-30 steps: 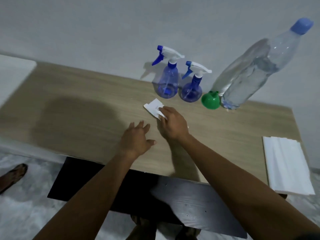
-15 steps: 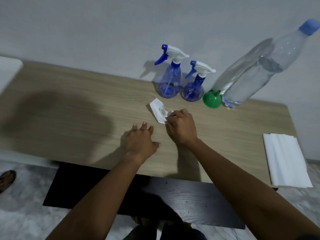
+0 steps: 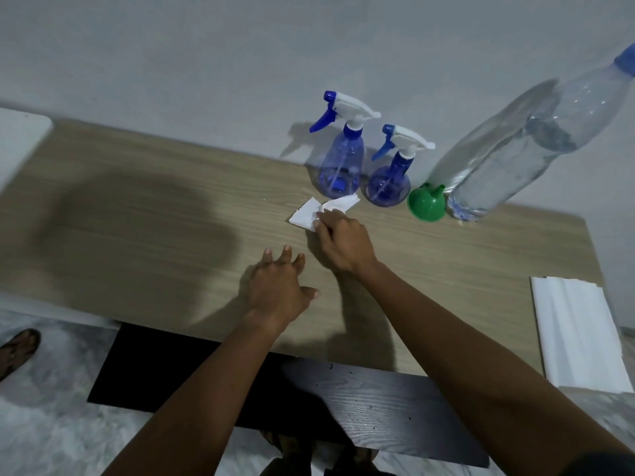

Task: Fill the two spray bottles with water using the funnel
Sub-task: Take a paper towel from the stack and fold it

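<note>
Two blue spray bottles stand side by side at the back of the wooden table (image 3: 144,214), the taller (image 3: 340,166) left of the shorter (image 3: 390,182), both with white trigger heads on. A green funnel (image 3: 426,204) lies on its side right of them, against a large clear water bottle (image 3: 508,159) with a blue cap. My right hand (image 3: 340,238) pinches a crumpled white tissue (image 3: 309,214) on the table just in front of the bottles. My left hand (image 3: 278,286) rests flat, fingers spread, nearer the front edge.
A stack of white tissues (image 3: 580,334) lies at the table's right front corner. A dark board (image 3: 343,396) sits below the front edge. A sandalled foot (image 3: 17,348) shows on the floor at left. A white surface (image 3: 17,142) adjoins the table's left end.
My right hand has gathered the flat tissue into a crumpled fold and shifted it slightly toward the spray bottles. My left hand stays flat in about the same spot.
</note>
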{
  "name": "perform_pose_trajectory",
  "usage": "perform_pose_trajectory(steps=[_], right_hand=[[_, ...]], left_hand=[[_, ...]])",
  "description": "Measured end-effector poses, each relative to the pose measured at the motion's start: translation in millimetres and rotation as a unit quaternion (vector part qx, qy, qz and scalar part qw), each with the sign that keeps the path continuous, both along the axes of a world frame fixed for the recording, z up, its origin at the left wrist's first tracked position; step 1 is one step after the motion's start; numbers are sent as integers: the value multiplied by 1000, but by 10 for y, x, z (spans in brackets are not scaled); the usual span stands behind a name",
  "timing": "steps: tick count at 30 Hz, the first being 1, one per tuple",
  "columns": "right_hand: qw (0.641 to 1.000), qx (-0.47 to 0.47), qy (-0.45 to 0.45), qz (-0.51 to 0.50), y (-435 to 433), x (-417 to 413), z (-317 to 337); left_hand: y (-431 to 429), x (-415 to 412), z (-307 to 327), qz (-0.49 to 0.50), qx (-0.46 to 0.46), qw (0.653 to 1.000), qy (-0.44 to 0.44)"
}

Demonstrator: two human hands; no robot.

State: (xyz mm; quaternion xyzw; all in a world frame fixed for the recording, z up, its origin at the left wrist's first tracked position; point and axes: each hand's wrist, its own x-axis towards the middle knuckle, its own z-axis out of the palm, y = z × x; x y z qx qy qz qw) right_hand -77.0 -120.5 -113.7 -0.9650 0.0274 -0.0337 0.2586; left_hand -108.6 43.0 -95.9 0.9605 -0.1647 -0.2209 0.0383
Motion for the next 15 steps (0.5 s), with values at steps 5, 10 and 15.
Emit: perform_pose_trajectory(steps=[5,10,15], right_hand=[[994,-109,-17,21,46,84,33],[984,-158,76,7,98,164,-148],[972,-197,104,70,-82,99,-134]], left_hand=[[18,5,-29,0,-8,1000,-5],[34,-18,-65,3,-13,1000,-3],[27,-20,-76,8,-17,1000,3]])
